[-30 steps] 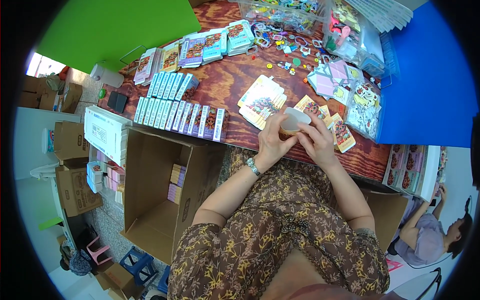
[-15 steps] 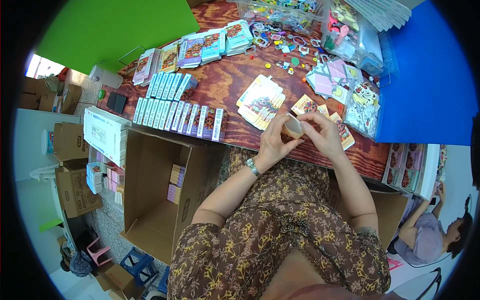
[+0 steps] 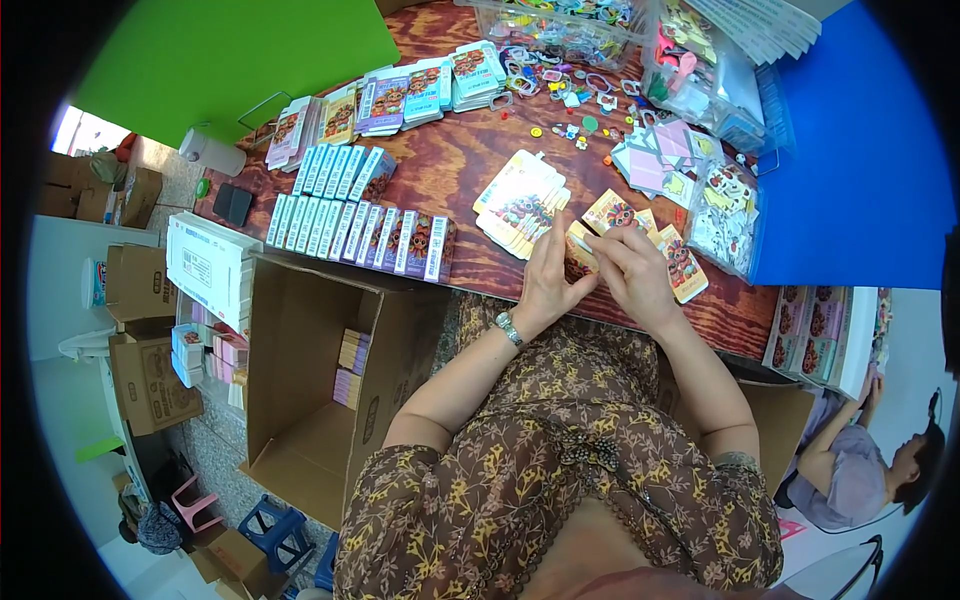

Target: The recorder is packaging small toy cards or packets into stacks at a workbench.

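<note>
Between my two hands is a small yellow carton [image 3: 578, 262] with a printed picture on its side. My left hand [image 3: 543, 278] grips it from the left, thumb low and fingers along its far side. The fingers of my right hand [image 3: 638, 272] are bent and pressed together at the carton's upper right edge. A fan of flat yellow cartons [image 3: 520, 200] lies just beyond my left hand. Past my right hand are a yellow printed card [image 3: 608, 211] and another yellow printed piece [image 3: 684, 268].
Rows of filled-out boxes [image 3: 345, 235] stand left, with stacks of flat cartons [image 3: 385, 103] behind. Small trinkets [image 3: 575, 100], pastel cards [image 3: 660, 155] and clear bins [image 3: 700, 95] lie far right. An open cardboard box [image 3: 300, 440] stands below left; another person [image 3: 850, 470] sits right.
The carton's open end, visible before, now looks covered over. My right fingers have shifted in over its edge, and the left fingers have straightened.
</note>
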`<state>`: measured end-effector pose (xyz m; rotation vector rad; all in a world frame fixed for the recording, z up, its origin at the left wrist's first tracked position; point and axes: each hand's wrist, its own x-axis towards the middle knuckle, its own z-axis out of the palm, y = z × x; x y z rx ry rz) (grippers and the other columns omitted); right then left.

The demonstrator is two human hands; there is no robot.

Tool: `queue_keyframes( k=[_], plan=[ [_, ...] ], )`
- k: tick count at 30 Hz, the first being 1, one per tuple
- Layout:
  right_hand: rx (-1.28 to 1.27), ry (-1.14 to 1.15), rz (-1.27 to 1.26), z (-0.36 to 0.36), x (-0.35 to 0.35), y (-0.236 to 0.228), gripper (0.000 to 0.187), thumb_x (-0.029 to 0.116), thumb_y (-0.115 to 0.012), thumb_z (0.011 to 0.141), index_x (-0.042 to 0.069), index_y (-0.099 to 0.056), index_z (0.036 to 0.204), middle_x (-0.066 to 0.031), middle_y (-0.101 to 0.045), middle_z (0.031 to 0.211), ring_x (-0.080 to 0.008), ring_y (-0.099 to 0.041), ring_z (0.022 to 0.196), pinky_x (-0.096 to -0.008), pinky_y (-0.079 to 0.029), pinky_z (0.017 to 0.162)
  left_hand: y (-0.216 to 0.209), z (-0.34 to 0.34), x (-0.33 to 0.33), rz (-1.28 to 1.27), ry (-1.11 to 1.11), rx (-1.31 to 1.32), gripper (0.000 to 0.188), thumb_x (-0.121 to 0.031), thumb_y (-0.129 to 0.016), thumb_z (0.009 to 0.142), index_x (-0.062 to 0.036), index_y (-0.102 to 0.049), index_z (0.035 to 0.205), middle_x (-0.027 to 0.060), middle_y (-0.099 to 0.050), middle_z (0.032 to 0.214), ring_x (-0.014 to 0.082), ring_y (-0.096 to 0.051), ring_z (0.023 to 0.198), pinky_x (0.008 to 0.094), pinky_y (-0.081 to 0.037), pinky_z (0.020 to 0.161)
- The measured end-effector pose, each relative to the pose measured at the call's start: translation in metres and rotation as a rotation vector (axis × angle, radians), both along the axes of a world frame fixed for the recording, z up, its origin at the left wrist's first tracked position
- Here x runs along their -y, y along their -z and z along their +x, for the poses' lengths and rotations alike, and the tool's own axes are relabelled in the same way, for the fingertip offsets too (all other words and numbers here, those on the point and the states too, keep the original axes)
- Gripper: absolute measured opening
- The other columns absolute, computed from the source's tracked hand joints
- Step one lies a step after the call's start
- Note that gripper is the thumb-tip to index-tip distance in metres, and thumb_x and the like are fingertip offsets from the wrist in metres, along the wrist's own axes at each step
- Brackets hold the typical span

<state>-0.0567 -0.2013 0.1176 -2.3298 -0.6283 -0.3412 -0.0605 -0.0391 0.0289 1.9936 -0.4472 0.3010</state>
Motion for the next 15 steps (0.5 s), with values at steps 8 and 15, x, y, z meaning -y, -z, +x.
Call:
queue_keyframes(
  k=[8, 15],
  plan=[
    [-0.143, 0.202, 0.269, -0.017, -0.001, 0.011, 0.021, 0.001, -0.068, 0.088, 0.002, -0.068, 0.109, -0.0121, -0.071, 0.097, -0.0271, -0.069, 0.09, -0.0371, -0.054, 0.075, -0.008, 0.001, 0.0, 0.039, -0.025, 0.089, 0.11, -0.017, -0.084, 0.073, 0.0122, -0.015, 0.153, 0.0258, -0.051, 0.126, 0.0378, -0.055, 0.106, 0.0428, -0.049, 0.089],
    [0.024, 0.145, 0.186, -0.02, -0.006, 0.009, 0.021, 0.0, -0.07, 0.087, 0.0, -0.068, 0.108, -0.0127, -0.071, 0.097, -0.0277, -0.068, 0.091, -0.0367, -0.054, 0.075, -0.014, -0.003, 0.003, 0.043, -0.079, 0.046, 0.109, -0.015, -0.083, 0.075, 0.0116, -0.013, 0.154, 0.0249, -0.052, 0.119, 0.0369, -0.056, 0.105, 0.0412, -0.05, 0.088]
  ],
)
